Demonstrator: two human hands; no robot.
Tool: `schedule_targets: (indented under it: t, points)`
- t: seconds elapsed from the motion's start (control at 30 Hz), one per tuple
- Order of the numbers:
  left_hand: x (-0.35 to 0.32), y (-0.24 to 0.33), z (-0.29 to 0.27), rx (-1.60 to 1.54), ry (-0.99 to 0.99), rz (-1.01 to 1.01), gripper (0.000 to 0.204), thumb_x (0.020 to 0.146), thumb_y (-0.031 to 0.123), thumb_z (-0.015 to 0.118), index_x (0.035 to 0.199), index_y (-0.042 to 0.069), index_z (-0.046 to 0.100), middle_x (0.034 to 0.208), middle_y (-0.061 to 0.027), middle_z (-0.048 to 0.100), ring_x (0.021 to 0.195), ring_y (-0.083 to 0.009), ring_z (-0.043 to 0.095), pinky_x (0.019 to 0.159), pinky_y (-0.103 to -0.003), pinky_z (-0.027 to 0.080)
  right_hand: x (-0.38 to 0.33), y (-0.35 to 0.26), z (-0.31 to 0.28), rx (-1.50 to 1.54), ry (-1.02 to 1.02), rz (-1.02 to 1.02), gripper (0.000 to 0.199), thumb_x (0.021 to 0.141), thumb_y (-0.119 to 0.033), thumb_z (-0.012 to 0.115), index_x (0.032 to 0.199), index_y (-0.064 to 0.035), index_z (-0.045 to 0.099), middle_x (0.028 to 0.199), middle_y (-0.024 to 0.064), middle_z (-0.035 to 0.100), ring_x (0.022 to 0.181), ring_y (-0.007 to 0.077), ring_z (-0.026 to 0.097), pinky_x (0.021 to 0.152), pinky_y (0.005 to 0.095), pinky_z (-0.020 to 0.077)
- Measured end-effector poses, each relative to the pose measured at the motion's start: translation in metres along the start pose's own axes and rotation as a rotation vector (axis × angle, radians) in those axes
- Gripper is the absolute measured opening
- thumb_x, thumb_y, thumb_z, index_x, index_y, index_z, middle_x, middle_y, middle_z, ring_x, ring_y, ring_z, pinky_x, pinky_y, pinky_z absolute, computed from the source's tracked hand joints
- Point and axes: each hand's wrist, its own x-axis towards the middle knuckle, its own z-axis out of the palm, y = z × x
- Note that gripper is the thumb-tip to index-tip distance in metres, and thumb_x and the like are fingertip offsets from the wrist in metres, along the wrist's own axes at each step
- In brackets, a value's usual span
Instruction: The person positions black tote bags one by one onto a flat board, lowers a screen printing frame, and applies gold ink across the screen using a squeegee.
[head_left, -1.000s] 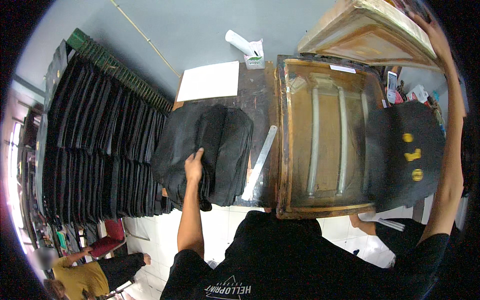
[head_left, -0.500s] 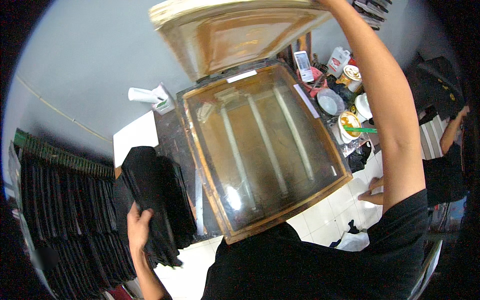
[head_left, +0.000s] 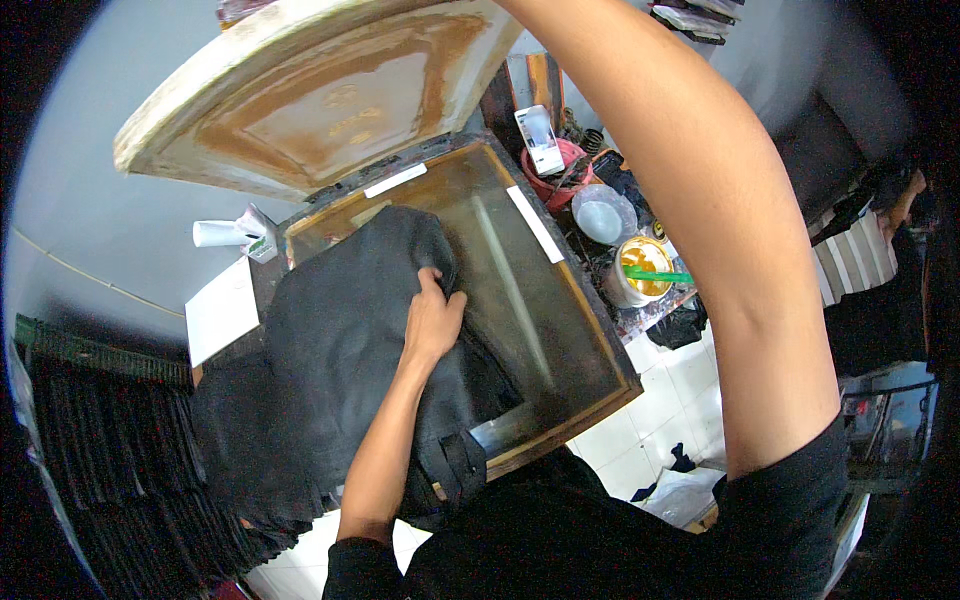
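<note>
The left hand [head_left: 432, 318] grips the black cloth [head_left: 350, 340] lying on the glass frame [head_left: 560, 300]. The right hand is hidden, so I cannot tell its grip. Best to pull the cloth flat, no wrinkles.

Head-worn fisheye, looking down, seemingly close over glass-topped table [head_left: 560, 330]

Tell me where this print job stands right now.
Done: the screen frame is lifted clear of the glass-topped table. In hand: the left hand grips a black cloth lying partly across the glass; the right hand is out of view, arm raised toward the frame. Left: the cloth is rumpled, not laid flat, and the frame is not lowered.
</note>
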Motion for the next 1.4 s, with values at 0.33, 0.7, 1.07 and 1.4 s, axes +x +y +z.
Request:
schedule_targets:
  t: [0.33,0.7,1.07,1.4]
  points:
    - [0.048,0.063,0.054,0.13,0.04,-0.052,0.06,0.091,0.03,0.062,0.131,-0.008,0.039,0.105,-0.0404,0.066,0.103,-0.0526,0.066,0.095,-0.055,0.05,0.004,-0.001,0.001,0.008,-0.016,-0.022,0.03,0.078,-0.016,0.062,0.099,0.0023,0.076,0.103,0.0302,0.07,0.101,0.0437,0.069,0.09,0.0482,0.054]
    - [0.112,0.023,0.026,0.534,0.204,0.08,0.1,0.083,0.071,0.064,0.154,0.006,0.04,0.161,-0.0302,0.027,0.151,-0.0476,0.021,0.12,-0.059,0.019,0.003,-0.003,0.002,0.052,-0.021,-0.039,0.028,0.084,-0.02,0.064,0.097,0.0011,0.077,0.104,0.0269,0.072,0.102,0.04,0.07,0.09,0.0457,0.0548]
    - [0.161,0.026,0.004,0.566,0.175,0.161,0.05,0.084,0.033,0.075,0.128,0.011,0.066,0.132,-0.0159,0.056,0.128,-0.0377,0.046,0.107,-0.053,0.032,0.001,0.002,-0.001,0.045,0.004,-0.01,0.03,0.085,-0.021,0.064,0.1,0.0019,0.077,0.108,0.026,0.072,0.105,0.0399,0.069,0.092,0.0445,0.0543]
    - [0.216,0.021,-0.01,0.007,0.138,0.19,0.027,0.087,0.024,0.071,0.098,-0.001,0.072,0.094,-0.0178,0.069,0.089,-0.0368,0.066,0.082,-0.042,0.05,0.008,0.011,0.002,0.003,-0.02,-0.039,0.032,0.085,-0.022,0.064,0.103,0.0015,0.076,0.111,0.0253,0.072,0.107,0.0385,0.069,0.093,0.0434,0.0535]
